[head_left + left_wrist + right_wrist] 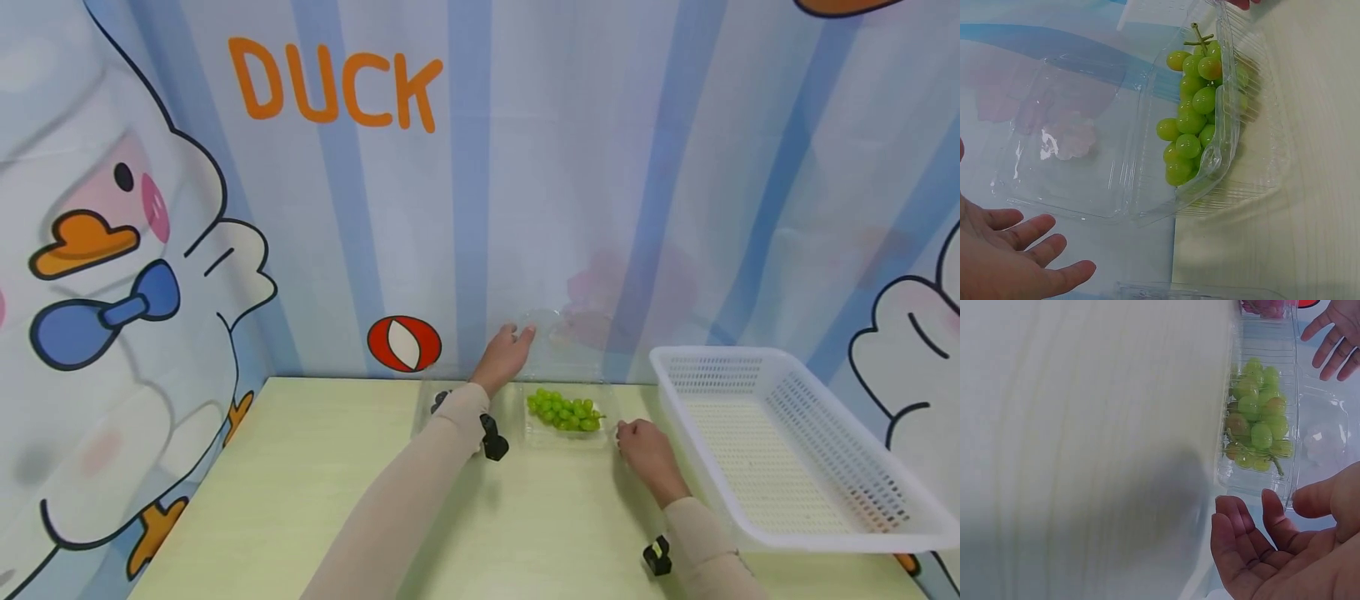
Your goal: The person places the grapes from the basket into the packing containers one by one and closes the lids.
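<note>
A clear plastic clamshell container [1210,165] holds a bunch of green grapes [564,411] near the back of the table. Its transparent lid [1072,134] stands raised against the backdrop. Beside the lid's left edge is my left hand [504,358], fingers spread and holding nothing; the left wrist view shows a gap between them. My right hand [647,454] is at the container's right end, where thumb and forefinger pinch the corner of the rim in the right wrist view. The other right fingers are bent.
Another clear container [424,410] with dark contents stands to the left, partly hidden by my left arm. A white perforated plastic basket [847,542] sits on the right. Behind the pale wooden table [300,467] hangs a striped duck-print curtain [517,167].
</note>
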Motion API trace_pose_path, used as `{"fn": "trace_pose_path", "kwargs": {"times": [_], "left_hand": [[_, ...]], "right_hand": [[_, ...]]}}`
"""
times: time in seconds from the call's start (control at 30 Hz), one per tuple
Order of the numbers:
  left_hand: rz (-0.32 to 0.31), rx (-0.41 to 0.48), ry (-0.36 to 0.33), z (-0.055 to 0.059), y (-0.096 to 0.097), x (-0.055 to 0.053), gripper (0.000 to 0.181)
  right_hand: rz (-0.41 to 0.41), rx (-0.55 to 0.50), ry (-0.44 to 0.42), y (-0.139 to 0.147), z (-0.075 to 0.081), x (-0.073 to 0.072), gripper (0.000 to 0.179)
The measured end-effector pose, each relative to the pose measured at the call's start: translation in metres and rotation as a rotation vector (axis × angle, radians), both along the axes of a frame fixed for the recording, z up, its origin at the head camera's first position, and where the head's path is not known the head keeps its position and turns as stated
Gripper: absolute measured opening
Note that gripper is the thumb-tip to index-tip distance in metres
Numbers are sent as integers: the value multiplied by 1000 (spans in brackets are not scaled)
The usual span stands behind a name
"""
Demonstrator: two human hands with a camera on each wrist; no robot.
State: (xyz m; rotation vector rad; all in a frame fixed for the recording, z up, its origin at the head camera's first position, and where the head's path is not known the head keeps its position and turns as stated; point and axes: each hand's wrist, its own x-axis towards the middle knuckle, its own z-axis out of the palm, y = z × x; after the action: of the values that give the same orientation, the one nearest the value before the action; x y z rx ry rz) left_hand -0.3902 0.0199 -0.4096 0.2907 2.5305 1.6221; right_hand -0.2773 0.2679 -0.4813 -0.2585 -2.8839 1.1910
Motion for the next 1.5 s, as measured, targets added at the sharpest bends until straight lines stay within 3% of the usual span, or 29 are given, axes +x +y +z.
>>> {"fn": "trace_pose_path", "kwargs": {"times": [0.33, 0.53, 0.87, 1.5], "left_hand": [[-34, 36, 33, -2, -4, 2, 79], [-17, 37, 54, -5, -5, 3, 71], [36, 3, 114, -9, -6, 2, 52], [-15, -81, 242, -16, -13, 3, 34]], "right_hand": [[-3, -37, 2, 1, 2, 3, 38], [1, -51, 15, 2, 0, 3, 42], [-9, -57, 19, 0, 0, 2, 38], [-13, -80, 32, -2, 0, 6, 39]]}}
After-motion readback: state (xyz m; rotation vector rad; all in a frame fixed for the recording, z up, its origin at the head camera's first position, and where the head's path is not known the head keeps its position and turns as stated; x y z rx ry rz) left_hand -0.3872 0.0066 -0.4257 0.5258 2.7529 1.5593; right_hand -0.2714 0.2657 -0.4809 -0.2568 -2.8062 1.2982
